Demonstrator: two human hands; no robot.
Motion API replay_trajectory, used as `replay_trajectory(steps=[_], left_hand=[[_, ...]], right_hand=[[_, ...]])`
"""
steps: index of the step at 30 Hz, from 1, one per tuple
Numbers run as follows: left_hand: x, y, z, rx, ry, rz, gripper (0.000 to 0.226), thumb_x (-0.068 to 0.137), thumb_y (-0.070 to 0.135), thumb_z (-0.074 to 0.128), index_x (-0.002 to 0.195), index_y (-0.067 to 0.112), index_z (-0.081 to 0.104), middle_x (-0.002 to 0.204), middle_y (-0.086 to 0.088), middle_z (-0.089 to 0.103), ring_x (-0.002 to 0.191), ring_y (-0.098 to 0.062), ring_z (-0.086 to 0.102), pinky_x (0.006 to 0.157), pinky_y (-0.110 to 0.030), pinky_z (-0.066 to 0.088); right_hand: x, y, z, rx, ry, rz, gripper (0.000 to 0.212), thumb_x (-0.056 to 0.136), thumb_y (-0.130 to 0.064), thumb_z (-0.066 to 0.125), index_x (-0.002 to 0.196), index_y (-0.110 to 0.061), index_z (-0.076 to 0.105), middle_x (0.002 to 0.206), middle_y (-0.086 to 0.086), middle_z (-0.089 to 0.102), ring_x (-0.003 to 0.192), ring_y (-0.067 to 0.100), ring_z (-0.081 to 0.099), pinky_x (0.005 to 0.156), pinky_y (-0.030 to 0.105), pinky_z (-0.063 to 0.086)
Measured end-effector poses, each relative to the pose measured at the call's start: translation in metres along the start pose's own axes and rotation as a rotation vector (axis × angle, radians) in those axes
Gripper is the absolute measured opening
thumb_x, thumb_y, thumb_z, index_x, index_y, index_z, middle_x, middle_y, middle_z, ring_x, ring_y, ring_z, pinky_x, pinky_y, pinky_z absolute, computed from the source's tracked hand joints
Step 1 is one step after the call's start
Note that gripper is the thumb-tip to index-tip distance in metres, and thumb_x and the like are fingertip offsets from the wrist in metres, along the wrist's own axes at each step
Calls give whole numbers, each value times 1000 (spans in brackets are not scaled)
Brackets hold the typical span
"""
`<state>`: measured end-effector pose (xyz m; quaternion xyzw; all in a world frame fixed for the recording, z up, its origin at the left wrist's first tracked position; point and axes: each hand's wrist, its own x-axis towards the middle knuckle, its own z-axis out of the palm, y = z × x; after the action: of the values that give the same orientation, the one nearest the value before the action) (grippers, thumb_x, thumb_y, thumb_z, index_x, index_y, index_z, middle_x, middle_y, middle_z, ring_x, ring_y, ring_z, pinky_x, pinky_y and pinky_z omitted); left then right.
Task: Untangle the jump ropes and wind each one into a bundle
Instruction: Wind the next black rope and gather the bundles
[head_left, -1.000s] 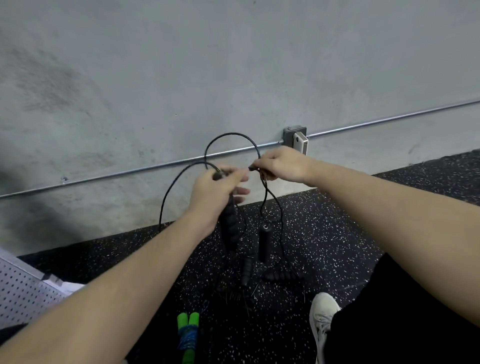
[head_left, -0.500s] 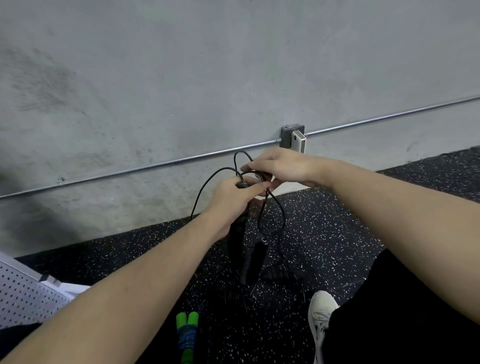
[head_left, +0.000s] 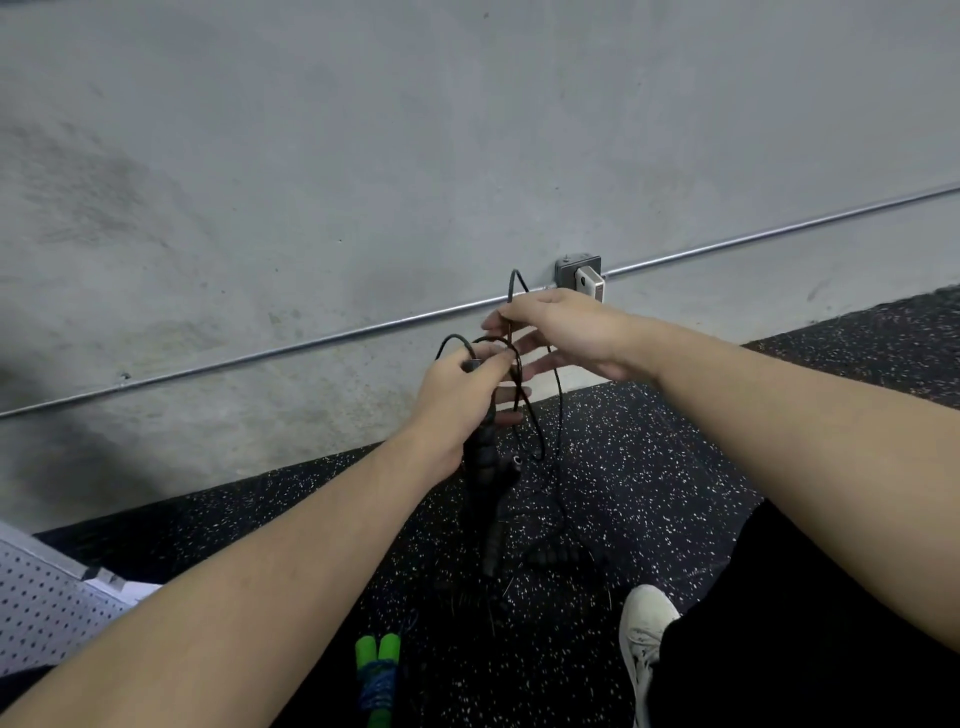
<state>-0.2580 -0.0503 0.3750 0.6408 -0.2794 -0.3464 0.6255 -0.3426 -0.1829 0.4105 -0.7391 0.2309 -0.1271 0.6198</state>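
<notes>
My left hand (head_left: 462, 395) grips the top of a black jump rope's foam handles (head_left: 485, 467), which hang down in front of the wall. The thin black cord (head_left: 540, 436) loops up over that hand and drops in a long loop below it. My right hand (head_left: 561, 332) is just above and to the right, pinching the cord between thumb and forefinger, its other fingers spread out. A short arc of cord (head_left: 514, 283) sticks up above the right hand. More black handles and cord (head_left: 550, 556) lie on the floor underneath, hard to make out against the dark mat.
A bundled rope with green handles (head_left: 379, 670) lies on the speckled black floor (head_left: 649, 467) near the bottom edge. My white shoe (head_left: 644, 629) is at the lower right. A perforated grey panel (head_left: 36, 608) sits at the lower left. A conduit and outlet box (head_left: 579, 270) run along the concrete wall.
The big cord loops above my hands have shrunk to small ones. My right hand rose slightly and spread its fingers; the hanging handles were drawn up closer under my left hand.
</notes>
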Motion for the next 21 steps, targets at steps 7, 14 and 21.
replay_trajectory(steps=[7,14,21], left_hand=[[5,6,-6,-265,125,-44,4,97,16,68,101,16,69,97,-1,78,85,-23,77,59,-28,58],[6,7,-6,-234,187,-34,3,96,15,70,99,15,69,102,-4,76,84,-25,78,60,-33,60],[19,8,-35,-388,344,-38,5,102,17,60,103,12,62,92,-5,76,93,-28,76,60,-35,61]], right_hand=[[-6,8,-2,-230,-64,19,25,87,-38,75,107,-24,68,104,-4,75,99,13,71,88,37,57],[-5,4,9,-258,-11,-47,13,90,-16,72,94,-29,75,99,-5,78,91,6,69,83,32,46],[1,6,-19,29,118,7,16,100,-12,56,108,-20,67,86,0,76,91,15,72,95,46,53]])
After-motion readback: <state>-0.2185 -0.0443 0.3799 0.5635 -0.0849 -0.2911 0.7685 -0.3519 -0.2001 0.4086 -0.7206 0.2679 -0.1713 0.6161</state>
